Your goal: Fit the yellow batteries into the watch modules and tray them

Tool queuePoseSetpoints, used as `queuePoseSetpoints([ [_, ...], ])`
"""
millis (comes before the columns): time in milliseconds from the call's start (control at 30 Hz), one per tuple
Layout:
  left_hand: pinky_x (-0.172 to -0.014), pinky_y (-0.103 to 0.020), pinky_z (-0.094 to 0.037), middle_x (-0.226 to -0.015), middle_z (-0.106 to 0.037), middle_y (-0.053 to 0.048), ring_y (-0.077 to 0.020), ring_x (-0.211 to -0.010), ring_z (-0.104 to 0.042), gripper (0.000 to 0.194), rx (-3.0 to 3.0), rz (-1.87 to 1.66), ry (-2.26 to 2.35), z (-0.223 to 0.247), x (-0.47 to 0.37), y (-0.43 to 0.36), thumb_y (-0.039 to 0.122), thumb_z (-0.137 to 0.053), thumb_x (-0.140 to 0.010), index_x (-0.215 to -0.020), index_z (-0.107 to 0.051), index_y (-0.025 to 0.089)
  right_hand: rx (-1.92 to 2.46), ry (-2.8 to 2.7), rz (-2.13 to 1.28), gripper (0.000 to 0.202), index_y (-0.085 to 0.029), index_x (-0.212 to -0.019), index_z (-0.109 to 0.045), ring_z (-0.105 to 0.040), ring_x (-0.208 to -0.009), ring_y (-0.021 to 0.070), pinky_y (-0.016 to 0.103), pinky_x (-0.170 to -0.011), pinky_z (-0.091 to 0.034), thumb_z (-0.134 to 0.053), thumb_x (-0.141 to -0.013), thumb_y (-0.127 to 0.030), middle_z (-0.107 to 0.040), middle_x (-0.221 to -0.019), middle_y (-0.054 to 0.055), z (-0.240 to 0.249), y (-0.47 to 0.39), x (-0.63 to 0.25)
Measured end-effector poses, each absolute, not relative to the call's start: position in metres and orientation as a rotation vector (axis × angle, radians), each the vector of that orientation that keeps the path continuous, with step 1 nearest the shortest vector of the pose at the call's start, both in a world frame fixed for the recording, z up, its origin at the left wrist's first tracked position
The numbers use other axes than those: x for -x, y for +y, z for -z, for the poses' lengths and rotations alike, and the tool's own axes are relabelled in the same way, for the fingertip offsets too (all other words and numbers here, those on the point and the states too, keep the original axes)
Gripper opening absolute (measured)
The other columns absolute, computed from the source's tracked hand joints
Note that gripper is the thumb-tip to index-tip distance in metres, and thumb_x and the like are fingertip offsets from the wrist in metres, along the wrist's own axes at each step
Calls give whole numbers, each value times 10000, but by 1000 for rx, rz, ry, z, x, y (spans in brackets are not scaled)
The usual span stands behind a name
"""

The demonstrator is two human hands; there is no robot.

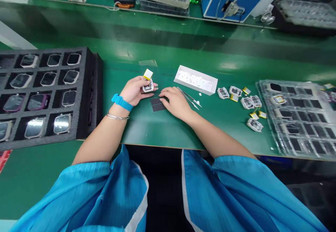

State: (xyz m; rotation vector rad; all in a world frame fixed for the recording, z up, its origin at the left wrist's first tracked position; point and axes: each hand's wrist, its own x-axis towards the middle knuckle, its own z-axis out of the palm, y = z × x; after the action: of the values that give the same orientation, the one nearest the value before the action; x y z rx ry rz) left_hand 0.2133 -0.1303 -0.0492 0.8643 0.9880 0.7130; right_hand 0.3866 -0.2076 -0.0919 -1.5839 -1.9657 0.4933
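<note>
My left hand (133,90) is closed on a white watch case (148,87), whose open inside faces up. A silver battery with a yellow edge (148,74) stands out from the case above my fingers. My right hand (176,102) is just to the right, its fingers bent and their tips close together. Whatever lies between those tips is too small to make out. Below the fingertips is a dark sheet (158,104) with a thin line across it, partly covered by the hand. Metal tweezers (193,101) extend beside the right hand, points toward the lower right.
A white box (195,80) with small pieces lies ahead. Several opened watch cases (254,124) with batteries sit at right, beside stacked clear trays (282,141). A black foam tray (85,84) of watches stands at left. A shelf (105,5) with equipment runs across the back.
</note>
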Motion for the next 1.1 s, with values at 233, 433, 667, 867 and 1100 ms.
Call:
queuePoseSetpoints([
  [233, -854, -441, -588, -738, -719, -51, -194, -726, -728, 94, -898, -602, 976, 49, -217, -137, 105, -639, -771, -817, -566, 141, 1674, -1988, -453, 119, -179, -934, -706, -574, -1082, 278, 488, -1026, -439, -596, -908, -141, -659, -1153, 119, 100, -202, -385],
  [433, -848, -428, -601, -725, -713, -48, -191, -737, -729, 97, -898, -603, 954, 54, -217, -134, 114, -654, -752, -803, -576, 140, 1661, -2014, -525, 94, -178, -851, -721, -609, -1053, 254, 456, -1017, -466, -656, -845, -110, -655, -1106, 98, 92, -194, -389],
  [667, -764, -362, -604, -730, -716, -58, -177, -711, -713, 76, -911, -593, 957, 52, -217, -136, 100, -630, -774, -802, -570, 139, 1738, -1891, -575, 92, -180, -774, -722, -624, -1002, 229, 416, -973, -495, -699, -807, -96, -642, -1035, 78, 89, -190, -383],
  [867, -815, -401, -605, -747, -716, -51, -180, -726, -716, 98, -919, -591, 958, 53, -217, -136, 119, -658, -762, -801, -571, 142, 1788, -1911, -500, 78, -159, -813, -669, -560, -1006, 259, 451, -983, -471, -627, -867, -122, -612, -1058, 115, 99, -189, -378],
  [1100, -789, -364, -597, -740, -719, -53, -183, -748, -724, 77, -893, -587, 972, 54, -217, -135, 107, -635, -771, -818, -584, 142, 1543, -2015, -534, 95, -203, -866, -561, -539, -1059, 247, 431, -1004, -460, -521, -933, -149, -578, -1121, 111, 100, -203, -387],
])
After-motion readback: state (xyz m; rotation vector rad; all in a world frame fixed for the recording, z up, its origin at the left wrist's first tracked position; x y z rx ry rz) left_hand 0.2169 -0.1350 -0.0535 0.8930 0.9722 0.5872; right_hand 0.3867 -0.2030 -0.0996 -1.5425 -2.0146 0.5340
